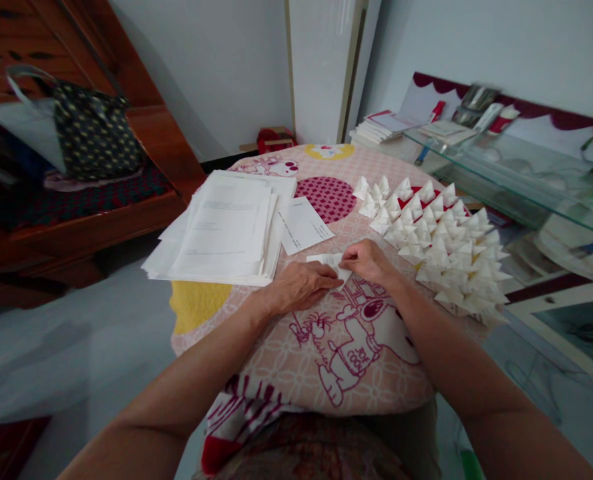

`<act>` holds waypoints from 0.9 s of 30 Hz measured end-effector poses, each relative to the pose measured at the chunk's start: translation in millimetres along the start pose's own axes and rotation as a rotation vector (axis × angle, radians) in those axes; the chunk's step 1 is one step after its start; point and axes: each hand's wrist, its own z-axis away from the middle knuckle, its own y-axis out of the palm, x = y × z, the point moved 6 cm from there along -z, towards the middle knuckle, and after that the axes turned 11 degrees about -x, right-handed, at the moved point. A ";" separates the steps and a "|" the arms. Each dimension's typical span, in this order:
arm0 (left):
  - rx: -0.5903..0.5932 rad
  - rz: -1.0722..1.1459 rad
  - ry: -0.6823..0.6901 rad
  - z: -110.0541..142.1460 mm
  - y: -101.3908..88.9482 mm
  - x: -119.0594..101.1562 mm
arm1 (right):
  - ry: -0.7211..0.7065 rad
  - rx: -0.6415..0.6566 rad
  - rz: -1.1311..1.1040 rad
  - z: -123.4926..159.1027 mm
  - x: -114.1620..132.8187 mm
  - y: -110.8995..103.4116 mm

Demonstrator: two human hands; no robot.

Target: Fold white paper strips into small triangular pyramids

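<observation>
A small folded sheet of white paper [321,259] lies on the cloth-covered table [286,347] between my two hands. My left hand [304,285] rests over its near side, fingers pressed together on the paper. From the right, my right hand [369,260] pinches the paper's other edge between thumb and forefinger. Parts of the sheet are hidden under the fingers. Just beyond it sits a loose printed slip [304,225]. At the left is a stack of printed sheets [226,227]. Rows of folded paper points [436,240] stand close together on the right.
A glass shelf [516,177] with booklets [384,125], a metal container [479,100] and other small items borders the table's right side. To the left stands a wooden bench [161,147] bearing a patterned bag [96,130]. White walls and a pillar rise behind.
</observation>
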 end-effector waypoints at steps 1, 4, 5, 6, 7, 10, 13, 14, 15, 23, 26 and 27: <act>0.005 -0.004 -0.004 0.1 0.5 0.2 | 0.000 0.001 0.003 0.1 0.1 0.0; 0.016 -0.007 -0.002 0.0 0.8 -0.7 | -0.014 0.010 0.019 0.4 1.8 0.1; 0.016 -0.007 0.002 -0.3 0.4 -1.5 | -0.022 0.012 0.030 0.4 2.7 0.2; 0.016 -0.006 0.006 -0.7 -0.1 -2.4 | -0.031 0.013 0.042 0.3 3.7 0.3; 0.017 -0.004 0.010 -1.2 -0.7 -3.2 | -0.040 0.013 0.055 0.1 4.7 0.5; 0.024 0.012 0.009 -2.8 -2.3 -5.0 | -0.067 0.020 0.082 -0.2 7.5 1.4; 0.041 0.027 -0.006 -3.4 -2.5 -4.8 | -0.080 0.017 0.071 0.3 8.1 -0.8; 0.047 0.028 -0.009 -3.4 -2.1 -4.7 | -0.077 0.009 0.055 0.7 7.6 -3.0; 0.053 0.027 -0.008 -3.3 -1.7 -4.6 | -0.070 0.001 0.036 1.2 6.6 -5.5; 0.034 0.006 0.012 -2.2 0.4 -3.2 | 0.022 -0.011 -0.086 4.5 -7.6 -11.3; 0.039 -0.004 0.017 -2.2 1.1 -3.1 | 0.011 -0.020 -0.102 4.2 -8.0 -8.6; 0.040 -0.005 0.017 -2.1 1.3 -3.0 | 0.014 -0.023 -0.102 4.2 -7.7 -8.4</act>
